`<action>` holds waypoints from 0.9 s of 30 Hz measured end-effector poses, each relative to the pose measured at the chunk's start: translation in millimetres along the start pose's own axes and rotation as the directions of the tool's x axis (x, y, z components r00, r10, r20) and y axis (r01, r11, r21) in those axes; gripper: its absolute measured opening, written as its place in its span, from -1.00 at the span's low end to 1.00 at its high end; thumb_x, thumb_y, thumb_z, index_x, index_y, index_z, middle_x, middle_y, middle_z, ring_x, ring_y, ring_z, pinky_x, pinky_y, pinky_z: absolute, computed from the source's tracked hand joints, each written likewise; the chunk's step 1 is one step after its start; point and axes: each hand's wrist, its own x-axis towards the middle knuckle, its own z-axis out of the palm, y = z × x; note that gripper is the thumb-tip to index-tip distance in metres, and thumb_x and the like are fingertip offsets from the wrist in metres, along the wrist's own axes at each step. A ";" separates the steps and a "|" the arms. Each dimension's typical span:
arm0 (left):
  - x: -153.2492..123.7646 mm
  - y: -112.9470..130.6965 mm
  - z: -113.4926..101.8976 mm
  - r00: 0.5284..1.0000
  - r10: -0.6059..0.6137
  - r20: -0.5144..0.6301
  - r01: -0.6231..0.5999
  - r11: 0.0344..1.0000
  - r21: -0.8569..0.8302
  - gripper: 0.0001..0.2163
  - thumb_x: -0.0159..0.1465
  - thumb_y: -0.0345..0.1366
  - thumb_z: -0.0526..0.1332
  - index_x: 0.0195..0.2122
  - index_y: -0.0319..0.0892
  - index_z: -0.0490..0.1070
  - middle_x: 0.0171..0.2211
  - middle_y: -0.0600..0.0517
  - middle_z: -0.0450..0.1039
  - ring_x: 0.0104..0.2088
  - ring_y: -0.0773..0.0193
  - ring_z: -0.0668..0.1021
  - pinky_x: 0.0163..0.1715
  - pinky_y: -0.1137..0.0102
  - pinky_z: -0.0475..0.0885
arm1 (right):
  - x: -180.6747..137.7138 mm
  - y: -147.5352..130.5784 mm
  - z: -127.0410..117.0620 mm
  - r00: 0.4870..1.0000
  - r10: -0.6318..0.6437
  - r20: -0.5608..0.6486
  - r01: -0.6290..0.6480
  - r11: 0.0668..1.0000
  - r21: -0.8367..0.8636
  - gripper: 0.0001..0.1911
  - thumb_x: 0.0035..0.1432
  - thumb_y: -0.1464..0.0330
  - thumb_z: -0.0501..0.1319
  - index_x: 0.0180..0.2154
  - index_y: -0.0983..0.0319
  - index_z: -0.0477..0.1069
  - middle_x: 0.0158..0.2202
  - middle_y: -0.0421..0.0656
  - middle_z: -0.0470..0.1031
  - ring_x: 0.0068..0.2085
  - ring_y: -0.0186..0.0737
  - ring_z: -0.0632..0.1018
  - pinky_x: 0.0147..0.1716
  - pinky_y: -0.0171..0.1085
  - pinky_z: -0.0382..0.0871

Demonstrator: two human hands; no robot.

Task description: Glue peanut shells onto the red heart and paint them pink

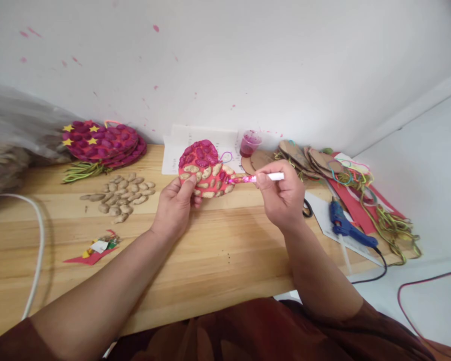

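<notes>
My left hand point(175, 205) grips the lower left edge of a red heart-like craft piece point(201, 152) covered with glued peanuts. Its upper peanuts are painted magenta; most of the lower ones are bare tan. In my right hand point(284, 198) is a paintbrush point(275, 176) with a white handle, its shaft smeared pink. The brush tip touches or nearly touches the peanuts at the piece's right edge, where a few look freshly pink. Behind the piece stands a clear plastic cup point(250, 143) with dark pink paint.
Loose peanuts point(122, 193) lie left, before finished magenta pieces point(108, 143) with yellow stars. Paper scraps point(97, 248) sit nearer me. At right are cardboard cutouts point(296, 155), tangled green cord point(393, 228) and a blue glue gun point(346, 225). A white cable point(41, 235) curves at far left.
</notes>
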 end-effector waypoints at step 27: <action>-3.1 1.1 2.3 1.000 0.026 0.008 -0.026 0.999 0.024 -0.73 0.14 -0.13 0.46 -0.46 -0.12 0.41 -0.57 0.14 0.42 -0.63 0.42 0.37 -0.65 0.50 0.31 | -1.3 -6.8 3.5 0.988 -0.147 -0.051 0.135 0.972 -0.191 -0.96 0.35 0.37 0.25 -0.22 0.18 0.44 -0.33 -0.22 0.54 -0.32 -0.30 0.53 -0.29 -0.25 0.39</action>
